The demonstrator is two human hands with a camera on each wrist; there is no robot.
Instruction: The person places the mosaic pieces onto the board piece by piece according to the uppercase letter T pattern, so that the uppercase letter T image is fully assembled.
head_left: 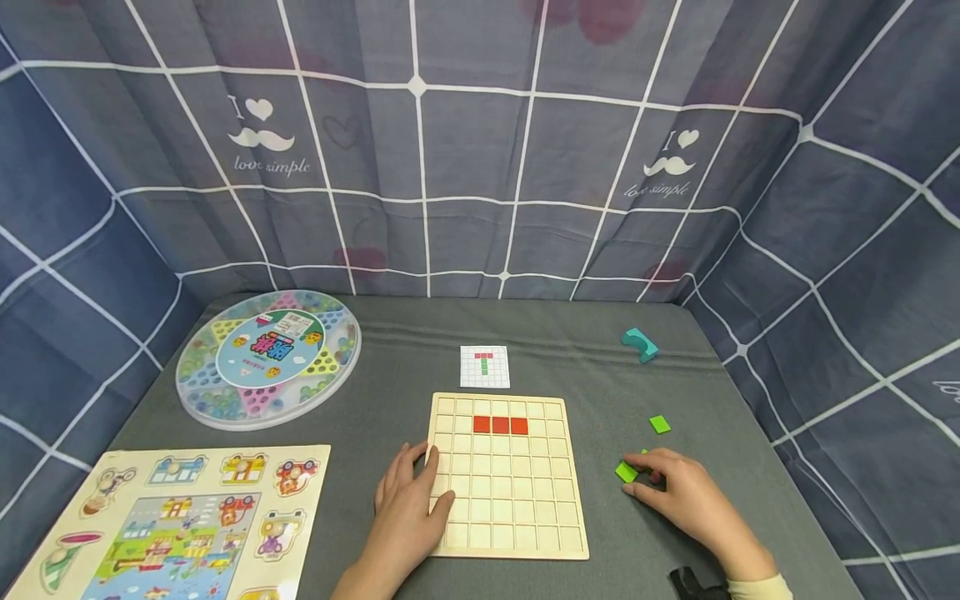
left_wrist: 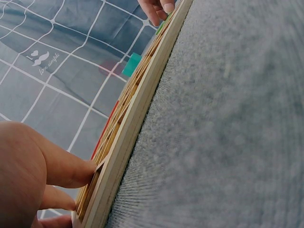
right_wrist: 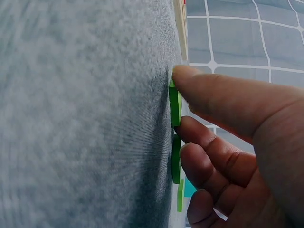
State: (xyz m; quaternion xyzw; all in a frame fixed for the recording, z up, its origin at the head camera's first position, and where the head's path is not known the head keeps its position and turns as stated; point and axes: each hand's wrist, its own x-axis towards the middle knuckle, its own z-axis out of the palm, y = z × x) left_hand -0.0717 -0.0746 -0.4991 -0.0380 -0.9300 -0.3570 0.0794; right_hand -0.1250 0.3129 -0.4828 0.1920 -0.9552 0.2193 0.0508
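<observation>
The wooden grid board [head_left: 510, 492] lies flat, with three red square tiles [head_left: 501, 425] in a row near its top. My left hand [head_left: 408, 504] rests on the board's left edge, its fingertips on the rim in the left wrist view. To the right of the board, my right hand [head_left: 678, 492] pinches a green square tile [head_left: 626, 472] by its edges between thumb and fingers, low at the cloth. A second green tile [right_wrist: 176, 159] lies close by, mostly hidden under the fingers in the head view. Farther back lies another green tile [head_left: 659, 425].
Behind the board lies a small pattern card [head_left: 484, 379] showing a red and green T. A teal arch-shaped block [head_left: 640, 343] is at the back right. On the left are a round Chinese checkers set [head_left: 345, 392] and a wooden picture puzzle [head_left: 300, 492]. Patterned curtains enclose the table.
</observation>
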